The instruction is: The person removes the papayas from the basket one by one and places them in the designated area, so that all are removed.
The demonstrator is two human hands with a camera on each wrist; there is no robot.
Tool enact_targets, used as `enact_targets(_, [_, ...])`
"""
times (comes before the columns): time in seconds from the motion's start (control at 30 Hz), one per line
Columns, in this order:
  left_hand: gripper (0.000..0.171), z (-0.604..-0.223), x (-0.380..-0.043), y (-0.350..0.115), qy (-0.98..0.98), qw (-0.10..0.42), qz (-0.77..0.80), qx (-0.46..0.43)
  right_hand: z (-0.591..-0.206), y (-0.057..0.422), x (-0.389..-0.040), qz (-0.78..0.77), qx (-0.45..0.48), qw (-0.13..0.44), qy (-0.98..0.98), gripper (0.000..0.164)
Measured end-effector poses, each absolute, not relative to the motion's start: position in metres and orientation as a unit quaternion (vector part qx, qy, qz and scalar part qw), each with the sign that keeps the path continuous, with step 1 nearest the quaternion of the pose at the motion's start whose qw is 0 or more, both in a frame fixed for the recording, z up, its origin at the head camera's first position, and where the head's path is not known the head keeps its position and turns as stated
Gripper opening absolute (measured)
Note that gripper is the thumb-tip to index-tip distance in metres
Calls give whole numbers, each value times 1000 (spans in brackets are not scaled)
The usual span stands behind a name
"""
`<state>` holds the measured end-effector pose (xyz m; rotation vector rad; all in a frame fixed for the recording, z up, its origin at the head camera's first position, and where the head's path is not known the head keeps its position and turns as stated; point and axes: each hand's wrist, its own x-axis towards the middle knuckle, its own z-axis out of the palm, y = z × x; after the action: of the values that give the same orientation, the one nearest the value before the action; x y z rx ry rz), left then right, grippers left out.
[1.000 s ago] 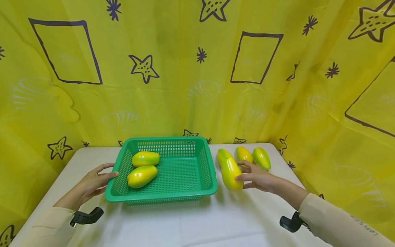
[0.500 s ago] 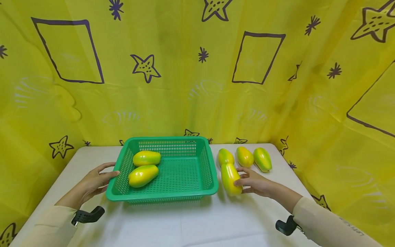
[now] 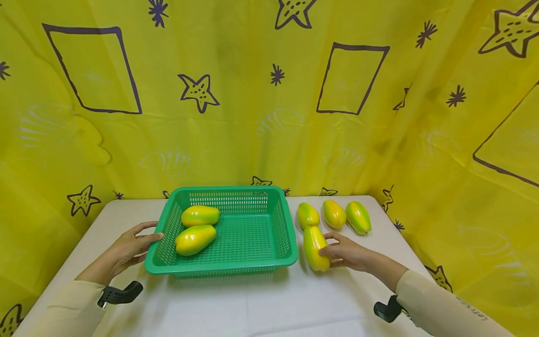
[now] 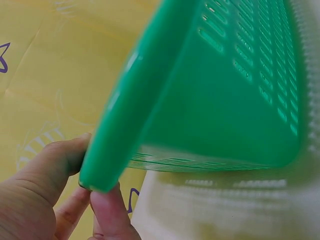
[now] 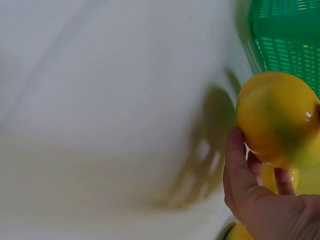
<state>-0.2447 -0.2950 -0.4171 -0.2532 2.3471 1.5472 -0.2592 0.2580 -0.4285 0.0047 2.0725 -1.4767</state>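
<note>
In the head view my right hand [image 3: 345,251] grips a yellow-green papaya [image 3: 316,249] just right of the basket. The right wrist view shows the fingers and thumb round this papaya [image 5: 277,117], its shadow cast on the cloth beside it. My left hand [image 3: 128,246] pinches the left rim of a green plastic basket [image 3: 219,270], and in the left wrist view the thumb and fingers sit on either side of that rim [image 4: 117,125]. Two papayas lie in the basket's left half, an upper one [image 3: 200,216] and a lower one [image 3: 195,240].
Behind the right hand, three more papayas rest in a row on the white-covered table [image 3: 269,309]: one near the basket [image 3: 308,216], a middle one [image 3: 334,214] and a right one [image 3: 358,217]. A yellow patterned curtain [image 3: 248,140] stands behind the table and along its sides.
My right hand has drawn the papaya toward me and slightly down in the head view, a little away from the row. The left hand keeps its hold on the basket's rim.
</note>
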Motion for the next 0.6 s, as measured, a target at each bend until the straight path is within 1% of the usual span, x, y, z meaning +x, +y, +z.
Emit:
enact_targets(0.17, [82,-418,-245,-295,820,159,543,-90,-431,258,-256,-560,19,298,772,70])
enact_targets(0.6, [82,-417,-243,-295,820,156,545,-81,-443,259,-261,-564,56,279,775,66])
